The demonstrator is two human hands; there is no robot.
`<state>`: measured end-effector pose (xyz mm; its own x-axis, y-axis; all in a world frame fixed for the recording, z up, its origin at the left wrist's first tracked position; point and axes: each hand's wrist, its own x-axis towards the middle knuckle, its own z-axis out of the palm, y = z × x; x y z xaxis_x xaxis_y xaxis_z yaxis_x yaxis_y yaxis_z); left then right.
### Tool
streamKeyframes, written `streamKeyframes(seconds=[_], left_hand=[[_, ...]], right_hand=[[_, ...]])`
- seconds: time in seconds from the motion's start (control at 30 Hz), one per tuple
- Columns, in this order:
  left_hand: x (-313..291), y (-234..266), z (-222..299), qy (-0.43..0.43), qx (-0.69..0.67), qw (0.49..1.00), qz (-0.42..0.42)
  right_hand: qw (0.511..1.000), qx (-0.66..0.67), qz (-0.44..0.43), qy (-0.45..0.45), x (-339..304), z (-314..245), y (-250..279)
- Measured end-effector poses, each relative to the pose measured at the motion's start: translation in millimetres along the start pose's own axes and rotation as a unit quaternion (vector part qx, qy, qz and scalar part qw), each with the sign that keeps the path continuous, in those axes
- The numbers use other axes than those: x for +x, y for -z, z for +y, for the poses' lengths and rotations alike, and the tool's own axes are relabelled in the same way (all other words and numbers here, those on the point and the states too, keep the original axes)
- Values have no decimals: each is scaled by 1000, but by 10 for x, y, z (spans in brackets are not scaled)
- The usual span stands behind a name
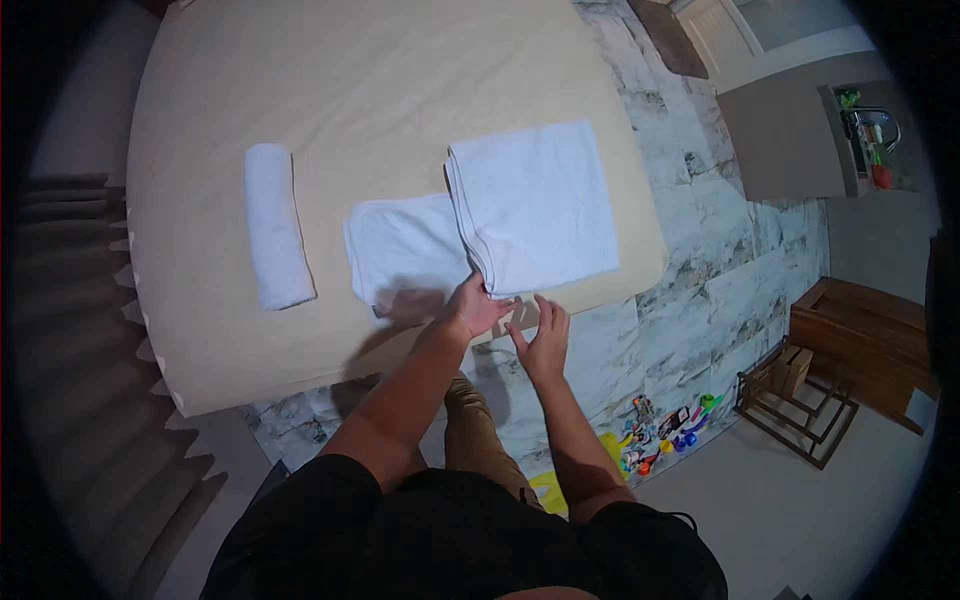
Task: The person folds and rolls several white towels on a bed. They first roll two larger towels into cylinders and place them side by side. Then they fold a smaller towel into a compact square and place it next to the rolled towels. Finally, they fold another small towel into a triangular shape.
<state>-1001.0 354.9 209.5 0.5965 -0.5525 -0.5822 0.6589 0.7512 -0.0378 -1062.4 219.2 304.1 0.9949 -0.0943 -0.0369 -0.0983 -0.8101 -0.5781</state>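
Lying on the bed [380, 70], near edge — folded white towel [545, 210]. Left hand [474, 308] at its corner, grip unclear; right hand [544, 345] spread, empty — best keep layers flush.

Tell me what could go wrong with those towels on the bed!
The folded white towel overlaps the flat white towel, so moving it might crumple that one too. It also lies near the edge of the bed, with the left hand at its corner, so a hard tug could drop it onto the marble-patterned floor.
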Motion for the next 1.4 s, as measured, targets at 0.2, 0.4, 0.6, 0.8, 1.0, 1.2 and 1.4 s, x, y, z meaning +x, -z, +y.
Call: streamKeyframes(seconds=[0.2, 0.4, 0.6, 0.8, 1.0, 1.2, 1.4], left_hand=[[159, 276, -108, -53, 41, 997, -23], [160, 45, -38, 18, -20, 999, 28], [102, -587, 401, -143, 259, 944, 143], [-1283, -1150, 1193, -142, 351, 915, 136], [-1694, -180, 1492, -26, 393, 904, 167], [-1647, 639, 1332, -77, 227, 963, 120], [-1008, 410, 1619, -117, 357, 895, 241]], right_hand=[[983, -38, -107, 141, 670, 78, -98], [979, 126, -154, 39, 1323, 448, -380], [959, 242, 137, -60, 2062, 852, 722], [705, 633, 235, -216, 1933, 1263, 1832], [567, 721, 86, -388, 666, 3461, 893], [541, 660, 165, -495, 635, 2541, 241], [596, 678, 165, -397, 883, 2745, 445]])
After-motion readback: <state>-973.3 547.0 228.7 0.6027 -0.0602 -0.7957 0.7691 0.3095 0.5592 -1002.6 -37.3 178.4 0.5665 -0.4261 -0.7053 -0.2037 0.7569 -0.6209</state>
